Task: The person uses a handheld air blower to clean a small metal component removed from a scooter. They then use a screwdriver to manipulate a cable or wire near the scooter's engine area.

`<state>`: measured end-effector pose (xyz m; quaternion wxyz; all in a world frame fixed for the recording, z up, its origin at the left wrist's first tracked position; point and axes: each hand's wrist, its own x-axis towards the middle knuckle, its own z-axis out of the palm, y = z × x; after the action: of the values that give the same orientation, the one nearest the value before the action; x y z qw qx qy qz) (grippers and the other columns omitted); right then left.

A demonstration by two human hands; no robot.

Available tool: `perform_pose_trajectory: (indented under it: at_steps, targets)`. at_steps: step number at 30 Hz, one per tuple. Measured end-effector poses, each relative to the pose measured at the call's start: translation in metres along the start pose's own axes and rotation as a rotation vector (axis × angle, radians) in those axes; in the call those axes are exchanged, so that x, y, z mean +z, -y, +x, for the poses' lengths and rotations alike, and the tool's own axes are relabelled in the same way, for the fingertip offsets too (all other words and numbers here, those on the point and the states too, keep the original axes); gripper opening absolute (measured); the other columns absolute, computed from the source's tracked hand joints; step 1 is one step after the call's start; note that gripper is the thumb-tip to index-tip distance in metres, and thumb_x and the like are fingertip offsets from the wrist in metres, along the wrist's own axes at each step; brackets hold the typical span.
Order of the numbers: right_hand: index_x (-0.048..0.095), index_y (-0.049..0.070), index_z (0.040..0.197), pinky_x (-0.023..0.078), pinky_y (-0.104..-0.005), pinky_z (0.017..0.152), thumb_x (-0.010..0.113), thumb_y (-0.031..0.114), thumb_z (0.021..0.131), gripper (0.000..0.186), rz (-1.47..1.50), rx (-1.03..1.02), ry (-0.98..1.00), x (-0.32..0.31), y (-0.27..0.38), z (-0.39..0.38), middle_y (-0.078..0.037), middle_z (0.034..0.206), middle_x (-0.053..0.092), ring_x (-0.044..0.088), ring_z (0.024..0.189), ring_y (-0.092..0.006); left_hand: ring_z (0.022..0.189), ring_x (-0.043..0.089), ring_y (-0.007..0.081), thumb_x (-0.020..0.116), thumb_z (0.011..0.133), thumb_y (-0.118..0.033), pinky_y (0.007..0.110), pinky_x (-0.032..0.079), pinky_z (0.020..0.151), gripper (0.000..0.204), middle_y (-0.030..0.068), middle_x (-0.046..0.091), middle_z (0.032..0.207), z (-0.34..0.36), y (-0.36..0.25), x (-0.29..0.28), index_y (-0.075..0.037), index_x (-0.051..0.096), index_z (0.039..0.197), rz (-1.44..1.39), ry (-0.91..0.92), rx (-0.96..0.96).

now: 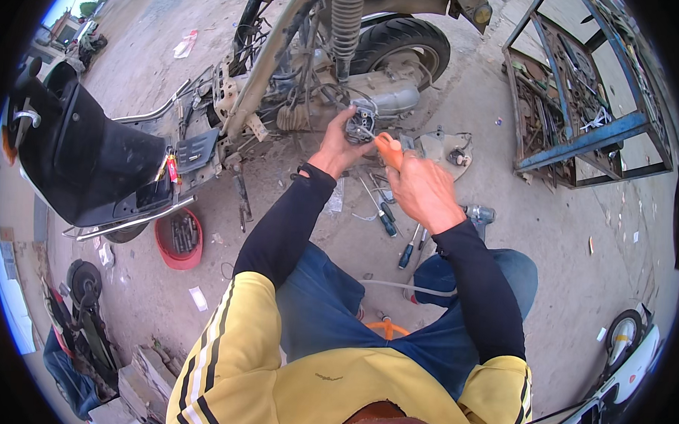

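Note:
My left hand (pixel 333 146) grips a small grey metal part, which looks like a carburetor (pixel 360 126), beside the scooter's engine. Its open face, with small holes and brass-coloured bits, is turned up. In my right hand (pixel 428 191) is an orange tool (pixel 389 149) with a thin metal tip, and that tip meets the carburetor; whether it is a blow gun or a screwdriver I cannot tell. Just above both hands stands the partly stripped scooter (pixel 284 83), its frame, wires and shock absorber exposed. Below the hands, screwdrivers (pixel 388 223) with dark handles lie on the ground.
A power drill (pixel 480 214) stands by my right forearm, near a flat cover (pixel 458 145) with parts on it. A pale hose (pixel 408 287) crosses between my legs. To the left lies a red bowl (pixel 178 262) of metal pieces; a metal rack (pixel 581 142) of tools stands right.

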<state>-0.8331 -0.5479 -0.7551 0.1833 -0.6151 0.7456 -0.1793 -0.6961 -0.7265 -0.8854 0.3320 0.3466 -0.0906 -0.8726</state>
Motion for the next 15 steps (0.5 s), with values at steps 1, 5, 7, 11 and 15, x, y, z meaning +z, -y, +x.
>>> perform_pose_trajectory:
  at_steps: [1, 5, 7, 11, 15]
  targets:
    - [0.066, -0.006, 0.100, 0.056, -0.0551, 0.076, 0.068, 0.025, 0.092, 0.032, -0.001, 0.002, -0.005, 0.0018, 0.0011, 0.0007, -0.029, 0.084, 0.072, 0.072, 0.083, -0.0473, 0.105, 0.067, 0.0263, 0.070, 0.098, -0.034, 0.054, 0.052, 0.100, 0.027, 0.0069, 0.072, 0.109, -0.0002, 0.0005, 0.0006, -0.012, 0.066, 0.114, 0.004, -0.001, 0.002]
    - [0.067, -0.005, 0.099, 0.057, -0.0545, 0.077, 0.071, 0.022, 0.090, 0.029, -0.015, 0.024, -0.009, 0.0055, 0.0047, 0.0039, -0.029, 0.085, 0.073, 0.073, 0.083, -0.0468, 0.103, 0.067, 0.0251, 0.070, 0.098, -0.033, 0.054, 0.052, 0.099, 0.025, 0.0060, 0.072, 0.107, -0.0021, 0.0013, 0.0021, -0.012, 0.066, 0.113, 0.032, -0.011, 0.020]
    - [0.066, -0.006, 0.100, 0.056, -0.0558, 0.076, 0.067, 0.026, 0.093, 0.032, -0.020, 0.013, -0.004, 0.0082, 0.0030, 0.0052, -0.029, 0.085, 0.072, 0.072, 0.084, -0.0477, 0.103, 0.067, 0.0251, 0.070, 0.098, -0.033, 0.054, 0.052, 0.100, 0.026, 0.0061, 0.072, 0.107, -0.0021, 0.0008, 0.0016, -0.012, 0.066, 0.113, 0.036, -0.005, 0.019]
    - [0.066, -0.006, 0.099, 0.056, -0.0565, 0.075, 0.064, 0.028, 0.095, 0.035, -0.015, 0.018, 0.000, 0.0085, 0.0032, 0.0065, -0.030, 0.085, 0.072, 0.072, 0.084, -0.0480, 0.103, 0.067, 0.0252, 0.070, 0.098, -0.034, 0.054, 0.052, 0.100, 0.027, 0.0067, 0.072, 0.108, -0.0051, 0.0020, 0.0049, -0.012, 0.066, 0.113, 0.036, -0.006, 0.013]
    - [0.066, -0.005, 0.099, 0.056, -0.0559, 0.075, 0.067, 0.025, 0.093, 0.031, -0.011, 0.003, -0.019, 0.0100, 0.0041, 0.0073, -0.030, 0.084, 0.072, 0.072, 0.083, -0.0473, 0.102, 0.066, 0.0251, 0.070, 0.099, -0.034, 0.053, 0.052, 0.099, 0.028, 0.0067, 0.071, 0.107, -0.0062, 0.0005, 0.0045, -0.011, 0.066, 0.114, 0.032, -0.014, 0.014]
